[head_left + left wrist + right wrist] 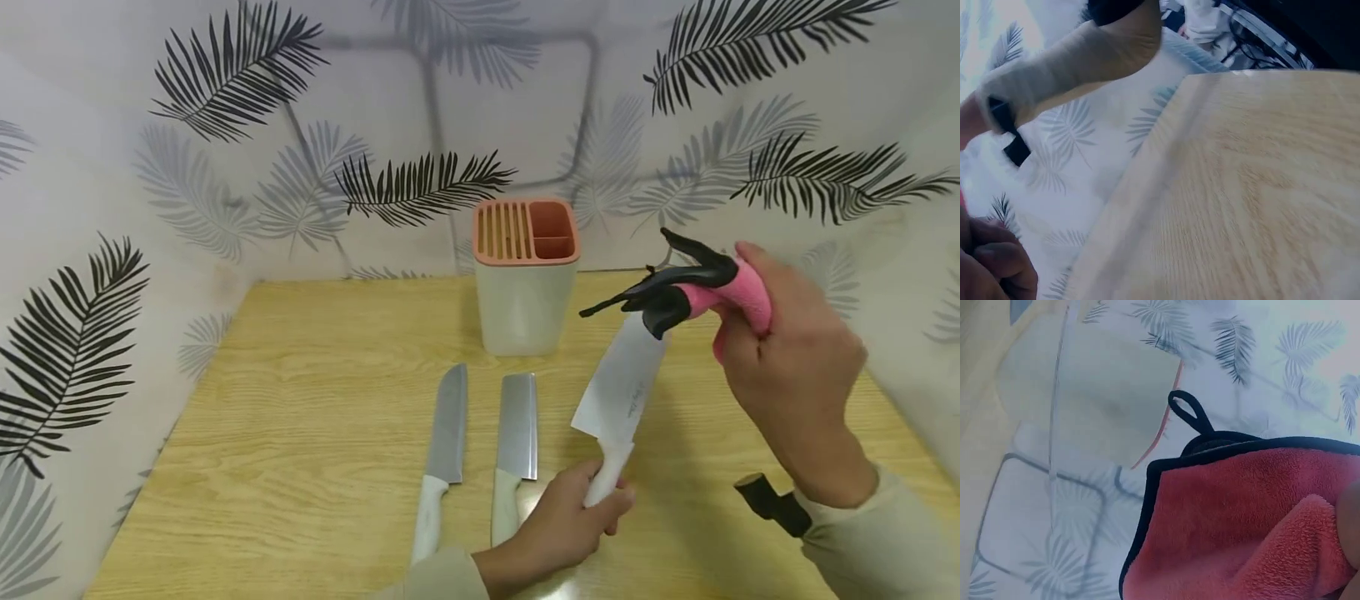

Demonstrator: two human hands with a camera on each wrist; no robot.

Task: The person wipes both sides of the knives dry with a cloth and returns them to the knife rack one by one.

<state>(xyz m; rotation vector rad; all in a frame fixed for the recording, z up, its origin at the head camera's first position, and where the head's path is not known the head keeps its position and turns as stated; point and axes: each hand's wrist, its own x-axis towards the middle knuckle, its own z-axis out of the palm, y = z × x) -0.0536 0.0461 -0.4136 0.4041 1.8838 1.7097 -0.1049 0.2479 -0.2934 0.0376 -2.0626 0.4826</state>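
Observation:
My left hand (558, 517) grips the white handle of a broad kitchen knife (622, 387), its blade pointing up and away above the table. In the left wrist view only curled fingers (997, 262) of that hand show, at the lower left. A pink cloth with black edging (746, 292) is held in my right hand (798, 371). The cloth's dark edge covers the blade's tip in the head view; whether they touch I cannot tell. The right wrist view shows the fluffy cloth (1229, 519) up close, with a black hanging loop. Two more knives lie left of my hand.
The white-handled knife (447, 433) and the cleaver-shaped knife (517, 429) lie side by side on the wooden table (300, 433). Behind them stands a white knife block (522, 308) with a slotted orange top. Leaf-patterned sheeting (375, 108) surrounds the table.

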